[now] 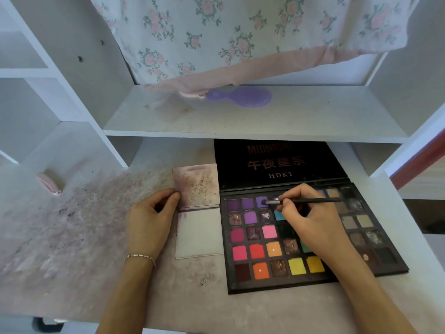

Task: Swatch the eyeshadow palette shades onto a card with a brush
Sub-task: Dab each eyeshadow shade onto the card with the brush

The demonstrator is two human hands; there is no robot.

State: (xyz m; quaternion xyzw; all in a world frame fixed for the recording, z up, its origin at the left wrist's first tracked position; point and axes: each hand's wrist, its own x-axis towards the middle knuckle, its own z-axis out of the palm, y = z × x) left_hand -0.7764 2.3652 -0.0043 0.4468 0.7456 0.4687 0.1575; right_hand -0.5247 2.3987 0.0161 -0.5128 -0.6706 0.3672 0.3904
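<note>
A white desk (72, 237), smudged with pinkish powder, sits under a white shelf (240, 121). Floral fabric (216, 32) hangs behind. White cubbies (31, 92) stand farther left under soft daylight.

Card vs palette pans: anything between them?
Head view: nothing loose. The card lies right beside the palette; only the palette's black frame separates it from the pans.

**Soft, even light with bent edges**

Diffuse, cool light fills the scene; nothing glares. The shelf (252, 116) throws a soft shadow over the back of the bench (72, 237), dimming the raised palette lid (277, 162) so that its top line of print is hard to read. Faint shadows sit under each hand. Straight boards bow at the frame edges. Focus is slightly soft throughout, softer near the corners.
</note>
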